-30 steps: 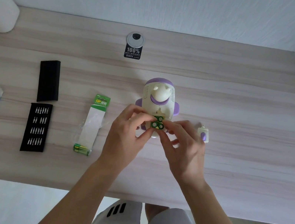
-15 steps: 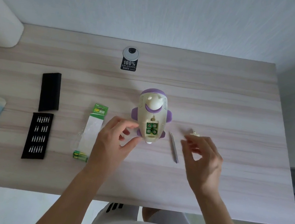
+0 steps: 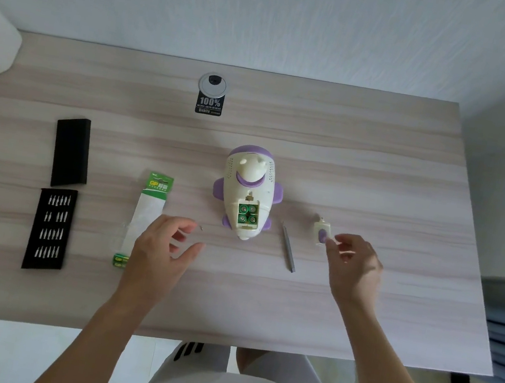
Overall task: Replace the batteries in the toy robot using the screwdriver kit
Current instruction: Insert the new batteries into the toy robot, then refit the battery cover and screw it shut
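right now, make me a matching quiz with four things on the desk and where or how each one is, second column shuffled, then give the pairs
Things
1. toy robot
2. screwdriver
3. battery cover
4. bit tray

Places or states
A. farthest left of the four
B. compartment open, four green batteries showing
C. just beside the right hand fingertips
D. lying between the toy robot and the battery cover

Pairs: 1-B, 2-D, 3-C, 4-A

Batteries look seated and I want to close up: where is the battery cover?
Head view: the battery cover lies on the table right of the toy robot, just beyond the screwdriver, with the right hand close beside it.
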The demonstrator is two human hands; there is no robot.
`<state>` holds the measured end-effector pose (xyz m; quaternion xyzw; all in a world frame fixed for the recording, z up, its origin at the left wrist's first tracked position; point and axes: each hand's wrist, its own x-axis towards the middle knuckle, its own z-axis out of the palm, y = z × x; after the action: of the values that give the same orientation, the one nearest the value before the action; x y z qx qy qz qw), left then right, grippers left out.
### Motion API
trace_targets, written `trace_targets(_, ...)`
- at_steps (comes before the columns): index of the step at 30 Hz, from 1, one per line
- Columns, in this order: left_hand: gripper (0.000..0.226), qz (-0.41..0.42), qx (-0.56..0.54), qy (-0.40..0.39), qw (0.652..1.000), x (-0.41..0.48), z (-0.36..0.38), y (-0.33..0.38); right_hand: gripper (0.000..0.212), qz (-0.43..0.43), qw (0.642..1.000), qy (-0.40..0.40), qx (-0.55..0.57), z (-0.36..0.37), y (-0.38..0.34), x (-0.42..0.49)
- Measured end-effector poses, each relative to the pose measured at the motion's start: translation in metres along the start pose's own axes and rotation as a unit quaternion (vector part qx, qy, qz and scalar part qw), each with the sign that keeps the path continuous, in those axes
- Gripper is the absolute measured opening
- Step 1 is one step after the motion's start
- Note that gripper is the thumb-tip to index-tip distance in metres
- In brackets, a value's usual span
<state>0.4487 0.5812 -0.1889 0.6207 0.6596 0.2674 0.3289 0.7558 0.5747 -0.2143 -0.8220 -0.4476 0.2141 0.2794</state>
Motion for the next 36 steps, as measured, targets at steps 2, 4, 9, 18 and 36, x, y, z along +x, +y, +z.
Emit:
trace_targets(2, 0.028, 0.007, -0.011, -0.011, 1.000, 0.002, 0.003, 0.005, 0.025, 0.015, 1.000, -0.015, -0.022, 0.010, -0.001, 0.008)
trace_targets(4, 0.029, 0.016, -0.018, -0.026, 0.999, 0.006, 0.007, 0.011, 0.023, 0.025, 0.999, -0.022, -0.037, 0.017, -0.003, 0.012)
trace_targets(9, 0.033, 0.033, -0.017, -0.031, 0.999, 0.016, 0.011, 0.024, 0.024, 0.042, 0.997, -0.014, -0.070, 0.025, -0.006, 0.018)
trace_targets(18, 0.062, 0.043, -0.005, -0.029, 0.999, 0.028, -0.006, 0.041, 0.024, 0.018, 1.000, -0.023, -0.010, 0.018, -0.024, 0.012)
trace_targets(36, 0.098, 0.395, 0.000, -0.130, 0.909, 0.088, -0.011, 0.028, 0.015, 0.021, 0.988, 0.102, 0.113, 0.033, -0.166, -0.095)
